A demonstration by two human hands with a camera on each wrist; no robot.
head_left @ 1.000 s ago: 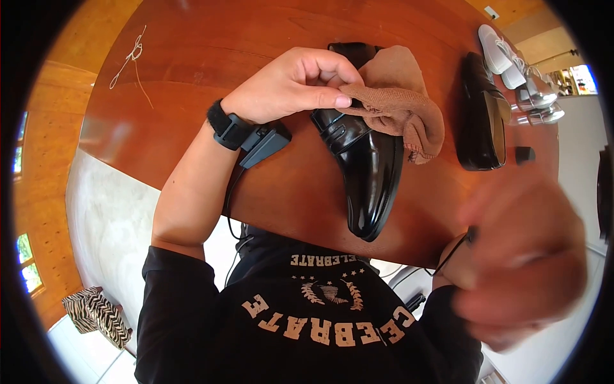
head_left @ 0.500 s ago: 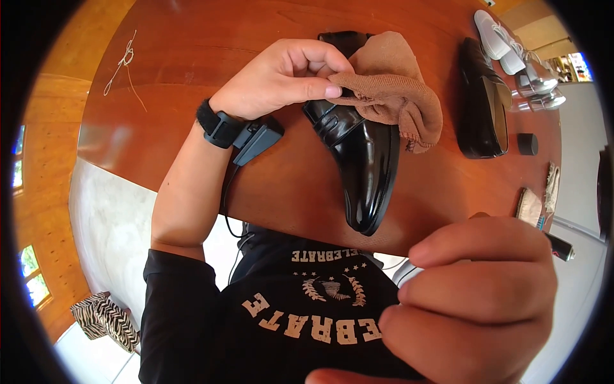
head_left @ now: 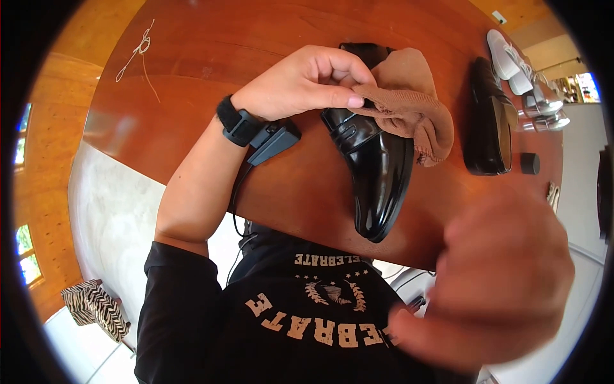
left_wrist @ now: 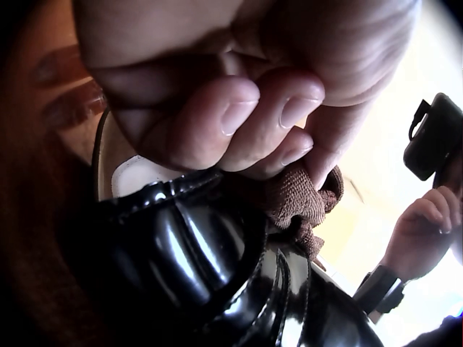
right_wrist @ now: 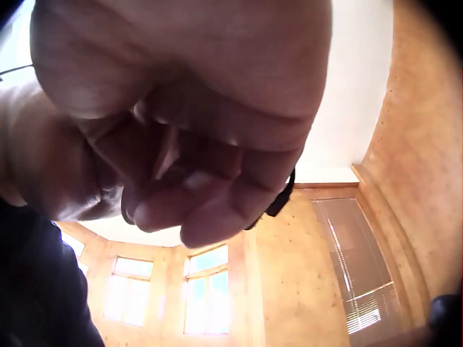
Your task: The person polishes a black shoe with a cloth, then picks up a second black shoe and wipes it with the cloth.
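My left hand point(head_left: 313, 83) pinches the edge of a brown knit cloth point(head_left: 412, 80) between thumb and fingers. The cloth drapes over the back half of a glossy black dress shoe point(head_left: 380, 185), whose toe points toward me on the table. In the left wrist view, bunched brown cloth point(left_wrist: 300, 195) sits under the fingertips, right at the shiny upper point(left_wrist: 202, 253). My right hand point(head_left: 505, 275) is raised near the head camera, blurred, away from the shoe. Its fingers point(right_wrist: 217, 210) curl toward the palm in the right wrist view, with nothing visible in them.
To the right lies the other black shoe point(head_left: 489, 121), beside a small black round container point(head_left: 529, 163). White sneakers point(head_left: 505, 57) and shiny silver shoes point(head_left: 543, 105) stand behind it. A knotted string point(head_left: 142, 48) lies at the far left of the wooden table point(head_left: 198, 89).
My right hand swings in and toward me, then back up and away, staying raised. The left hand keeps its pinch on the cloth; the whole head view shifts slightly.
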